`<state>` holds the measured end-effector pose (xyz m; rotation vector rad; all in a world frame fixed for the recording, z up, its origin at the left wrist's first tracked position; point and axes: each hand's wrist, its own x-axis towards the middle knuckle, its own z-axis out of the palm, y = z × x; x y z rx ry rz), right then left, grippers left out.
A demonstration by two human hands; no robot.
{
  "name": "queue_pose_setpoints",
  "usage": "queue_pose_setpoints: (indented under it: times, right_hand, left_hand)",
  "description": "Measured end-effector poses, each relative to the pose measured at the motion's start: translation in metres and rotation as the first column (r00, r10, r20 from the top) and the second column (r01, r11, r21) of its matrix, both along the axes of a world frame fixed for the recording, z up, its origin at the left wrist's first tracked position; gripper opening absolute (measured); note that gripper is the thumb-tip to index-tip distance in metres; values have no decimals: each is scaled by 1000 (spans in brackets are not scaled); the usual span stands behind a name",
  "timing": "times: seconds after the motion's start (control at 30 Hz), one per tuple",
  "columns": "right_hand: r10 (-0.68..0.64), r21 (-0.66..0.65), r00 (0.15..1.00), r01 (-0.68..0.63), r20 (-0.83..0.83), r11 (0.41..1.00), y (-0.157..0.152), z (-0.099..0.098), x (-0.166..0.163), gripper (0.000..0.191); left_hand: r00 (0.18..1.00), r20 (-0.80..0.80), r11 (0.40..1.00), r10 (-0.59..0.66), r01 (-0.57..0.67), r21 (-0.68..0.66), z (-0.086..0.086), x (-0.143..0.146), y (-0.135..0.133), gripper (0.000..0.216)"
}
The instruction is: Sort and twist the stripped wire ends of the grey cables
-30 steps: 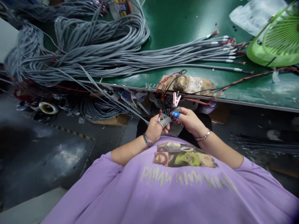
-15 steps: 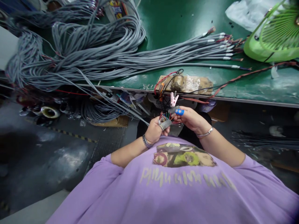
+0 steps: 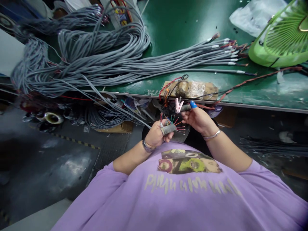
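Observation:
My left hand (image 3: pixel 156 133) is closed around the stripped end of a grey cable (image 3: pixel 141 122). A grey cover wraps its thumb. Thin coloured wires (image 3: pixel 176 122) fan out from its grip towards the right, their tips spread apart. My right hand (image 3: pixel 198 120) is held just right of these wires, apart from them. Its blue-wrapped thumb is raised, its grey-covered index finger points left, and the other fingers are partly bent; I see nothing held in it. A pink clip (image 3: pixel 178 105) is beside that index fingertip; whether they touch is unclear.
Long bundles of grey cables (image 3: pixel 103 69) lie across the green bench (image 3: pixel 173 19). At the bench edge sits a wooden block (image 3: pixel 201 88) with wires. A green fan (image 3: pixel 280 45) and a plastic bag (image 3: pixel 257 17) are at the right. Coiled cable (image 3: pixel 106 117) lies below.
My right hand has drawn away from the wires, up and to the right, and its thumb has lifted. The wires in my left hand now show fanned out. The view has shifted slightly.

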<state>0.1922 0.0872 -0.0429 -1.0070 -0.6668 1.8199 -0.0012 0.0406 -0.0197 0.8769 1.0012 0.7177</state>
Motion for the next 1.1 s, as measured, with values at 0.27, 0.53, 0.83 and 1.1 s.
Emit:
queue_pose_setpoints:
  times: [0.27, 0.53, 0.83, 1.1]
  right_hand:
    - [-144, 229, 986, 120, 88, 966, 6, -5, -24, 51]
    - [-21, 4, 988, 22, -150, 1000, 17, -1, -34, 60]
    - [-74, 43, 985, 82, -155, 996, 20, 1, -40, 59]
    - [-71, -24, 991, 68, -115, 997, 16, 10, -41, 63]
  left_hand:
    - [996, 84, 1000, -17, 19, -24, 11, 8, 16, 41]
    - [994, 105, 1000, 8, -5, -29, 4, 14, 20, 44]
    - [996, 84, 997, 32, -26, -66, 4, 16, 17, 44]
    - [994, 103, 998, 40, -34, -61, 1, 15, 18, 43]
